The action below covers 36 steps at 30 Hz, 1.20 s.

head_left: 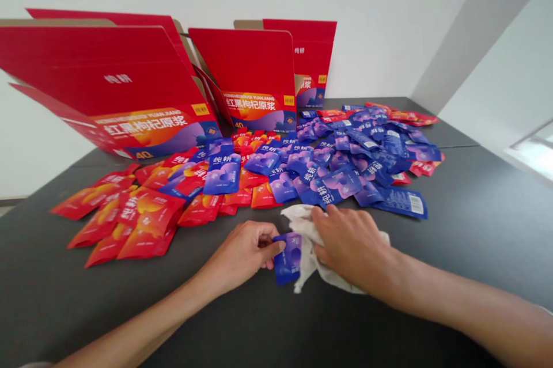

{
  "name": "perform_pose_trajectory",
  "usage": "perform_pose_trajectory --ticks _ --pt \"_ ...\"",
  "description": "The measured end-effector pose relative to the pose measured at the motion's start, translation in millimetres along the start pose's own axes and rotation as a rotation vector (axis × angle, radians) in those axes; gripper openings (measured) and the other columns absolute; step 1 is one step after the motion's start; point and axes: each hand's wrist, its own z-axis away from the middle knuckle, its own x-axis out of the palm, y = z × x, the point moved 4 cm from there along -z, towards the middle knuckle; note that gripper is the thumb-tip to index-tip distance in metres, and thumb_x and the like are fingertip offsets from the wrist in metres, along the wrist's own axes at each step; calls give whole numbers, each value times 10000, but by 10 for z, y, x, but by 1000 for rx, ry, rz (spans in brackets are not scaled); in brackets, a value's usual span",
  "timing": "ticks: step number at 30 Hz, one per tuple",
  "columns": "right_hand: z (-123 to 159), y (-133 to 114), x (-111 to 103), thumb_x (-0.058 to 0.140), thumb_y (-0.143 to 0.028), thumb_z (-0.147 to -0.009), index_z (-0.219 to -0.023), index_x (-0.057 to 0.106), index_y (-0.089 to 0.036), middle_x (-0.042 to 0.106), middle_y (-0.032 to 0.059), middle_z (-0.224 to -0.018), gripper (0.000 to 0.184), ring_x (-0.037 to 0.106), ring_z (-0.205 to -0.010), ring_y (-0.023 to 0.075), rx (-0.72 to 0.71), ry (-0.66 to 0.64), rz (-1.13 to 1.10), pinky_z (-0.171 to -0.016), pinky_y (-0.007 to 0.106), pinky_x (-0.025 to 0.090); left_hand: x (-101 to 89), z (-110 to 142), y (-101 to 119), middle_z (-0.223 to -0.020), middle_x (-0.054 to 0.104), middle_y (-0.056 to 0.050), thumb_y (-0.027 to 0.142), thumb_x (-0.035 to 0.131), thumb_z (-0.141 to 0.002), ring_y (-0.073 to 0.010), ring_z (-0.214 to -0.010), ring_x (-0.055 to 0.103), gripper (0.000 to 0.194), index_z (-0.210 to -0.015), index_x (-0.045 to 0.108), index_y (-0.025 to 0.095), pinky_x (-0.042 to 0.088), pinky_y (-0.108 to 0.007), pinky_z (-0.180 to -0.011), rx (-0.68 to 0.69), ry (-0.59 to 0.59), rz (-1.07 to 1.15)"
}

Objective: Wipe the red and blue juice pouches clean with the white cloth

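Here, our left hand (254, 250) has its grip clamped on the near-left edge of a blue-and-purple pouch (287, 260), thumb on top, held just over or on the dark tabletop (242, 322); we cannot tell whether the pouch touches it. Our right hand (352, 241) has its grip closed on a bunched white cloth (309, 258), which covers the pouch's right side and spreads out beneath our palm. Just beyond our hands lies a heap of blue pouches (337, 160), piled over one another and reaching toward the right, with a few red ones showing at its back and right edges. To the left, red-and-orange pouches (147, 221) lie fanned and overlapping, and some blue ones rest among them. Behind the pouches we see red cartons (259, 77) standing in a row with their tall flaps raised, printed with white characters over orange and purple artwork. The tabletop itself is matte, dark grey and smooth, with a thin seam crossing it toward the far right, and its near part falls into deeper shade. Around us the room is plain: a pale wall (380, 28) rises behind the cartons, a greyer vertical band stands at the right, and a bright patch shows at the far right edge.
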Motion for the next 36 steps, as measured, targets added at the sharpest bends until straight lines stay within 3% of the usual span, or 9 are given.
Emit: perform_pose_trajectory --ticks 3,7,12,18,22,26,31,33,36 --pt "-8 26 -12 487 -285 -819 -1058 526 -175 627 116 -946 266 621 -804 230 31 7 8 -651 304 441 1 -9 12 -563 604 25 331 499 -808 -128 -522 589 219 -687 567 162 399 -200 -503 -15 -14 11" --pt "-4 -133 17 510 -359 -802 -1073 488 -208 614 80 -955 311 620 -810 229 -105 35 -122 -658 315 451 -1 -8 21 -568 598 29 203 532 -735 -124 -544 586 130 -619 569 156 394 -190 -503 19 -15 -15" --pt "-4 47 -9 529 -277 -792 -1061 527 -164 628 107 -928 292 625 -812 254 -9 -20 11 -658 330 451 4 -5 4 -566 612 19 347 501 -807 -134 -525 597 225 -711 575 157 415 -203 -499 -24 -30 41" --pt "0 -163 0 522 -345 -805 -1066 488 -202 613 80 -947 300 623 -806 216 -123 35 -118 -649 296 449 30 -24 -8 -576 612 25 172 507 -728 -130 -559 604 122 -630 577 157 413 -198 -526 19 -26 0" --pt "-7 39 -42 527 -293 -791 -1055 538 -183 640 99 -923 287 628 -807 229 -58 -32 3 -647 292 431 -26 19 52 -588 612 16 323 501 -807 -130 -538 596 208 -703 575 159 426 -212 -524 -17 -48 68" --pt "32 395 -151 490 -341 -805 -1066 572 -149 659 131 -919 334 631 -823 268 -30 -101 95 -644 323 421 -510 162 169 -596 582 28 383 571 -783 -115 -561 557 240 -686 562 164 432 -201 -539 -39 13 127" --pt "104 389 -175 464 -369 -825 -1111 567 -169 664 106 -921 364 624 -862 265 -154 -138 62 -702 337 410 -1554 258 -154 -709 631 32 428 625 -749 -123 -640 571 232 -818 599 208 462 -195 -601 -116 507 128" --pt "112 353 -149 482 -359 -819 -1128 561 -165 660 111 -940 373 618 -884 265 -162 -152 59 -718 338 406 -1811 205 -378 -714 648 14 478 589 -760 -150 -642 595 266 -796 599 214 470 -213 -589 -129 597 -44" --pt "105 335 -124 486 -362 -824 -1133 554 -162 655 109 -944 374 616 -885 268 -176 -143 52 -720 342 407 -1926 116 -468 -650 624 4 462 489 -828 -192 -678 600 306 -778 598 180 478 -283 -689 63 686 -571"
